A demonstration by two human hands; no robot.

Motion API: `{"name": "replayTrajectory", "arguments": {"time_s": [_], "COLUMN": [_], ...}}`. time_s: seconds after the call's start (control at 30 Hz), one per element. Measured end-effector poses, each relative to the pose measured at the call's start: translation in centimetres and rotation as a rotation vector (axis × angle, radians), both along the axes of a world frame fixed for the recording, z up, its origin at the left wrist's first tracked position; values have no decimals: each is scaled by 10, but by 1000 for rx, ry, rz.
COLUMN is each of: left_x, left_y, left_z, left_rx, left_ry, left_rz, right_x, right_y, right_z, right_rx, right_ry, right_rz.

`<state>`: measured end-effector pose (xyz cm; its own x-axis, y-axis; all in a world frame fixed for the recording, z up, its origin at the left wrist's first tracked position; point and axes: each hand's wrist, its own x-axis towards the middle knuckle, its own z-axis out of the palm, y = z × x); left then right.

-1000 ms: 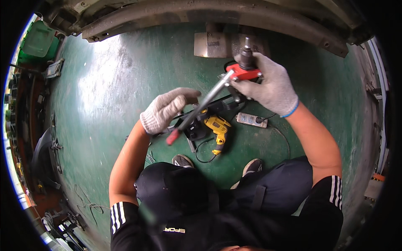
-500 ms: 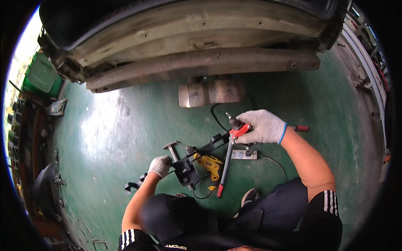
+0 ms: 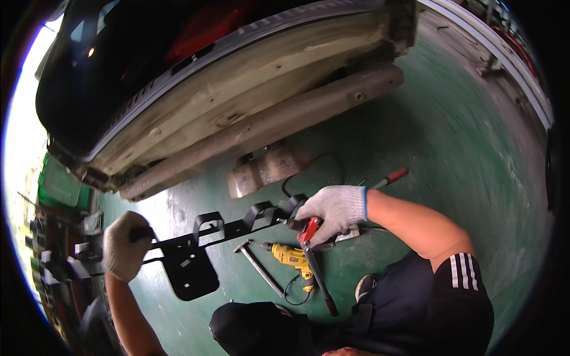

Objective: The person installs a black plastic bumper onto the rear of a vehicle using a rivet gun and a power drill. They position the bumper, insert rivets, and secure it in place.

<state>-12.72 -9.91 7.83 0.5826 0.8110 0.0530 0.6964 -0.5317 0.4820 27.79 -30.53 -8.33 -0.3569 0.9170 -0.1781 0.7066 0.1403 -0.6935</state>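
My gloved left hand [image 3: 127, 246] is closed on a long black metal bracket [image 3: 191, 269] with several bent tabs, lifted at the left. My gloved right hand [image 3: 330, 207] grips the head of a red hand riveting tool [image 3: 307, 233]; its two long handles spread apart, with red and dark grips. The bracket's right end runs just behind this tool's nose; whether they touch I cannot tell. Below lie a yellow corded drill [image 3: 290, 256] and a metal T-shaped bar [image 3: 261, 270] on the green floor.
The stripped rear end of a vehicle, with a metal beam [image 3: 255, 130], spans the upper view, metal tailpipes [image 3: 264, 172] beneath. A power strip [image 3: 349, 234] lies behind my right hand. A green bin [image 3: 62, 184] and shelving stand at left, a metal rail [image 3: 499, 53] at upper right.
My left hand has reached down, taken hold of the bracket and lifted it leftward. My right hand lowered the riveting tool. The view has tilted toward the vehicle.
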Motion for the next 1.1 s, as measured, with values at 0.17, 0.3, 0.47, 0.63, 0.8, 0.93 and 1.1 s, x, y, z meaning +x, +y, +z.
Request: {"name": "replayTrajectory", "arguments": {"time_s": [0.17, 0.3, 0.47, 0.63, 0.8, 0.93, 1.1], "left_x": [43, 89, 120, 171, 191, 190, 181], "left_y": [-25, -21, 3, 46, 77, 74, 54], "left_z": [51, 50, 32, -1, -31, -21, -32], "left_rx": [197, 411, 684, 1163, 1222, 1198, 1193], "left_ry": [-215, -229, -586, -213, 23, -13, 27], "left_rz": [-84, -307, -341, -513, -577, -601, -669], "right_x": [-10, -7, -5, -14, -18, -14, -15], "right_y": [-5, -10, -7, 0, 2, 3, 5], "right_z": [-3, -17, -10, -5, 7, -21, -18], "right_rx": [-147, -156, -193, -162, -245, -132, -161], "right_ry": [84, 117, 105, 9, -26, -48, -57], "right_rz": [65, 81, 64, 97, 80, 114, 124]}}
